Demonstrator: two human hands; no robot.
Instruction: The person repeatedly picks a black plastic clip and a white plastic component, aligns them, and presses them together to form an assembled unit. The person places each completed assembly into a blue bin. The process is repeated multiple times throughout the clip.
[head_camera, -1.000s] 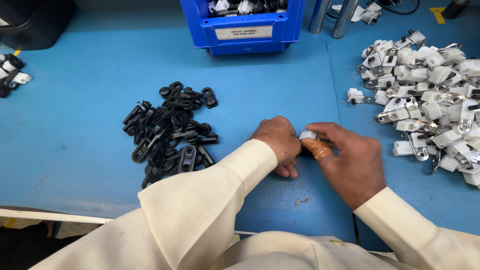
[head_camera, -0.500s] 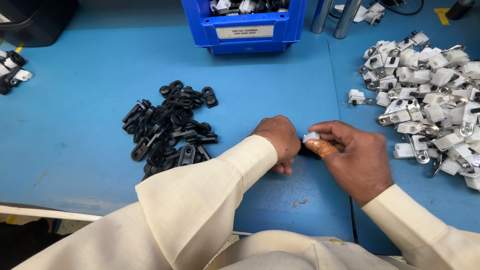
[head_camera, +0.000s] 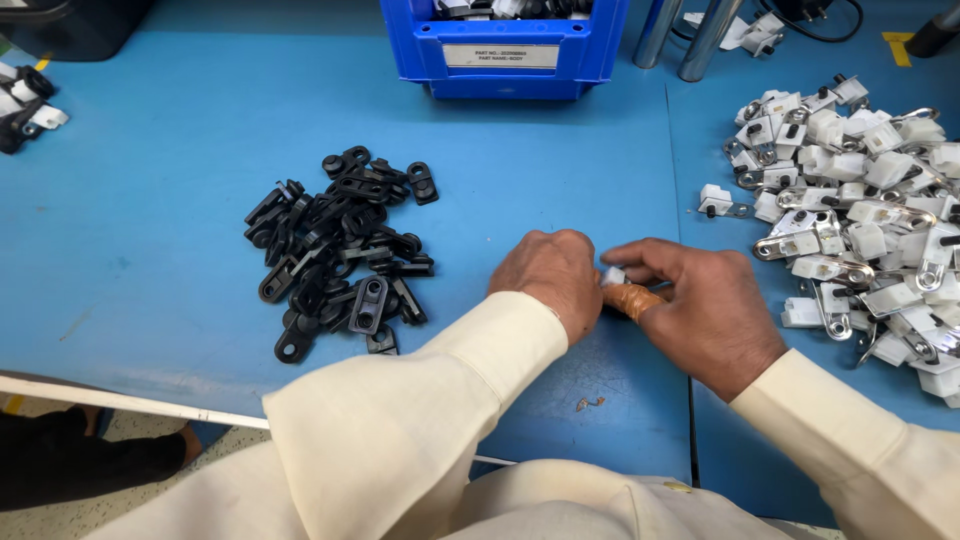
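Observation:
My left hand (head_camera: 550, 275) and my right hand (head_camera: 705, 310) meet over the blue table (head_camera: 150, 230), both closed on one small white part (head_camera: 612, 275) pinched between the fingertips. A tan tape wrap covers my right thumb. Most of the part is hidden by the fingers. A heap of black plastic pieces (head_camera: 335, 245) lies to the left of my left hand. A pile of white and metal clip parts (head_camera: 860, 220) lies to the right of my right hand.
A blue bin (head_camera: 505, 55) holding parts stands at the table's far edge. Two metal posts (head_camera: 685, 35) rise beside it. A few black and white parts (head_camera: 25, 105) lie at the far left. The table's near edge (head_camera: 120, 400) runs below my left sleeve.
Both hands have stayed together on the small white part, shifting only slightly. The piles have not moved.

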